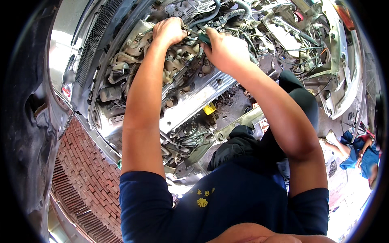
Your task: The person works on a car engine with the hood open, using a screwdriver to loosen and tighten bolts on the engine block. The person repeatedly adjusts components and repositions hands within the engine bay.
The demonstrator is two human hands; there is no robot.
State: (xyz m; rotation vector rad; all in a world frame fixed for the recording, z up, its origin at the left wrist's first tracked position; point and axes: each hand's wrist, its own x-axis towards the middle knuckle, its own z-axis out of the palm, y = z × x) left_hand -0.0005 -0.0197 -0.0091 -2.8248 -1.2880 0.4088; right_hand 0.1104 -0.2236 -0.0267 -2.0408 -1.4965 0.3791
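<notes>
My right hand (228, 50) is wrapped round a tool with a dark green handle (204, 39), over the far part of an open engine bay. A thin metal part runs from the handle toward my left hand, but its tip is hard to make out. Left of it, my left hand (168, 31) is closed at the engine's far edge, fingers curled down among metal parts. Whatever it grips is hidden. Below both hands lies the engine (174, 77), with dusty pipes and fittings. A long silver cover (198, 101) crosses its near side.
Hoses (233, 15) and loose wires lie beyond and right of my hands. A yellow piece (209, 108) sits beside the silver cover. The raised hood (28, 121) stands at left, above red brick paving (87, 150). Another person (360, 156) is at the far right.
</notes>
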